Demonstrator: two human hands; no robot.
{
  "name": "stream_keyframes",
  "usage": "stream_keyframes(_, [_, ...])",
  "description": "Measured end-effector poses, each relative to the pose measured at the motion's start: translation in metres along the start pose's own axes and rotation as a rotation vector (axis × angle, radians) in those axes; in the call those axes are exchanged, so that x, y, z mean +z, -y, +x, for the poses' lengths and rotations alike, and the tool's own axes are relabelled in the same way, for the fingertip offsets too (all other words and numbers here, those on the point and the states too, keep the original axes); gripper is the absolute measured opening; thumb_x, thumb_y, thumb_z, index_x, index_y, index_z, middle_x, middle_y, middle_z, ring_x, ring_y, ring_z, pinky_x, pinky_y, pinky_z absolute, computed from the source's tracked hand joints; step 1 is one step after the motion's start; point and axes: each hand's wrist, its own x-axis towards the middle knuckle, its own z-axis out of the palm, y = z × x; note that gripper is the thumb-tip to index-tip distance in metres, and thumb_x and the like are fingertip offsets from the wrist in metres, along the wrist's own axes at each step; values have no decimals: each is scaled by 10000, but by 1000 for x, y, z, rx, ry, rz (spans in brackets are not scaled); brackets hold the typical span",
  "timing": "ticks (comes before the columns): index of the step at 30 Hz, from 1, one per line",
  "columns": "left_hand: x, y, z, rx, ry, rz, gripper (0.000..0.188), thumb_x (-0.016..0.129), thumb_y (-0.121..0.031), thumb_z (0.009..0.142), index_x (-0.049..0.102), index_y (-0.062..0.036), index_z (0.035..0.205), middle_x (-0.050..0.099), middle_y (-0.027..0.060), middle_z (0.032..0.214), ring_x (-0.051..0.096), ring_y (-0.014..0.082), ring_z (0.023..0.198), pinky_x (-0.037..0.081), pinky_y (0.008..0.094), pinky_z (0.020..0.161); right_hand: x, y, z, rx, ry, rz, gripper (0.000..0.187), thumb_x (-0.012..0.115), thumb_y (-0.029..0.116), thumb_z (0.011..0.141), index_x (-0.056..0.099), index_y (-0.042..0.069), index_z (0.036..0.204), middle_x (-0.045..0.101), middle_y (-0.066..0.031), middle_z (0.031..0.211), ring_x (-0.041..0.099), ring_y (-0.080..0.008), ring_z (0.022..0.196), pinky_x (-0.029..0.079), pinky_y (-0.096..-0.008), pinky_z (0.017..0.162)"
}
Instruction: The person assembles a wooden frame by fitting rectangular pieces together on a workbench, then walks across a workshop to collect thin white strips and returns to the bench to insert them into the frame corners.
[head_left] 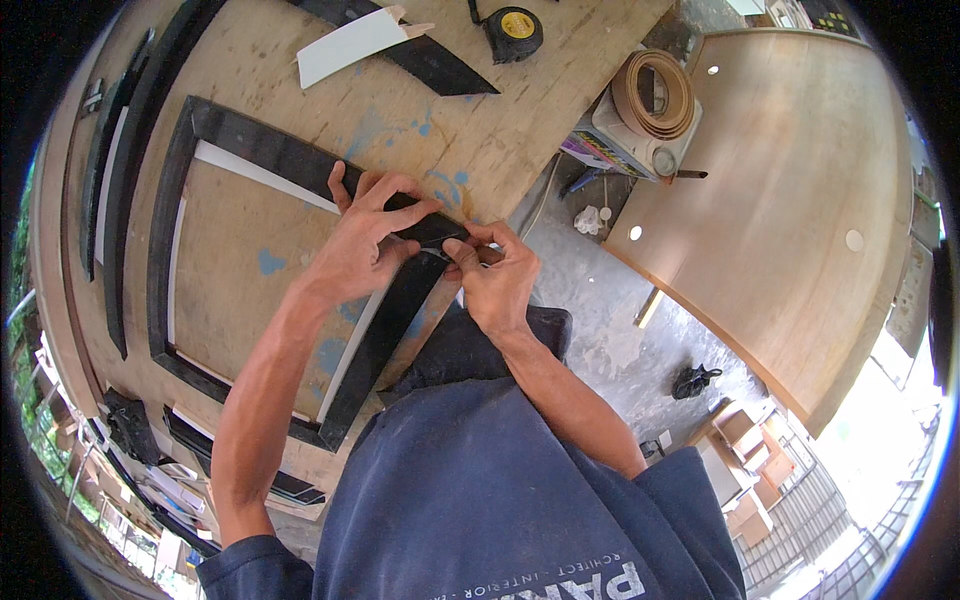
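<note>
A black rectangular frame [270, 152] with a white inner edge lies on the plywood worktop [250, 215]. My left hand [372, 228] grips its far rail close to the right corner, fingers over the top and thumb at the inner side. At that corner my right hand [497, 278] pinches the rail's end between thumb and fingers. A thin light line shows where this rail meets the black right-hand rail [392, 325]. Whether a small piece sits between my right fingertips is hidden.
A white offcut [345, 48] lies across another black strip [450, 70], near a tape measure [515, 35]. Long black strips [128, 190] lie at left. On the right, a coiled brown band [628, 98] rests on a container, beside a large wooden panel [780, 190].
</note>
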Motion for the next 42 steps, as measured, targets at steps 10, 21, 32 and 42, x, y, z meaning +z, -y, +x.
stream_keyframes(10, [1,-16,10,-127,72,41,579,891,-113,630,760,-174,1191,583,27,1193,484,267,1297,17,603,1204,-1,3,7,-17,-12,-90,167,788,-13,813,664,-55,916,710,-118,747,665,-143,603,507,-308,523])
stream_keyframes(21, [1,-14,11,-118,87,38,529,861,-81,667,760,-171,1179,550,31,1172,478,268,1274,26,633,1183,-9,4,9,42,68,-47,216,818,44,818,708,-48,979,725,-106,769,689,-136,672,538,-302,584])
stream_keyframes(32, [-3,-16,12,-139,128,62,590,889,-123,643,744,-183,1212,560,24,1231,463,255,1322,13,608,1192,-14,16,11,94,53,-15,202,807,72,850,735,-98,932,747,-151,792,723,-158,682,578,-293,600])
stream_keyframes(42, [1,-8,7,-53,88,14,624,881,-94,646,714,-150,1245,557,40,1216,461,270,1299,-27,643,1172,-20,21,26,130,161,-93,158,801,37,866,731,-102,897,733,-152,773,727,-180,668,616,-288,577])
